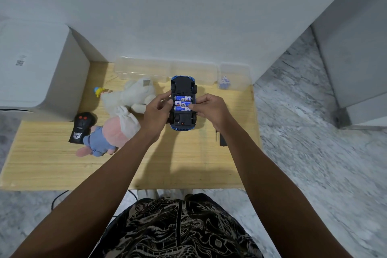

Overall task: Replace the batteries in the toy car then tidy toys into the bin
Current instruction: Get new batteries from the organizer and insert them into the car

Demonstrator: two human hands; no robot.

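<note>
Blue car (183, 103) is belly-up over the table (62, 165), mid-far, three cells (183, 103) showing in the open bay. Your left hand (156, 114) grips its left side; right hand (211, 111) pinches at the near cell, probably seating it. Battery step is in hand. Next: fit the cover, maybe that dark piece (222, 139) on the right.
</note>
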